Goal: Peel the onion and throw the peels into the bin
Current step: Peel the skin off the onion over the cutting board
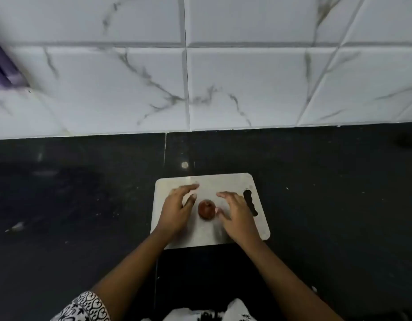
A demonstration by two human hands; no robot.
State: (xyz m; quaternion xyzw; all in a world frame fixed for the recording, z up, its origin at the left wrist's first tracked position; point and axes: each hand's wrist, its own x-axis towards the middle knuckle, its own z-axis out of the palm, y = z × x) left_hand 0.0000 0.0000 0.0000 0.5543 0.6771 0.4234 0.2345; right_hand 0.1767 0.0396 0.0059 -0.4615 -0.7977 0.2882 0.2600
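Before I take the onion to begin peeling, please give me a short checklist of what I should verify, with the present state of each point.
1. The onion lies on the cutting board, between both hands: ok.
2. The onion is unpeeled, with no loose peels on the board: ok, its skin looks reddish brown.
3. The left hand is open and free beside the onion: ok.
4. The right hand is open and free: ok. Whether its thumb touches the onion: cannot tell.
5. A grip on the onion: not ok, neither hand holds it yet.
6. The bin is within reach: cannot tell, as none is in view.
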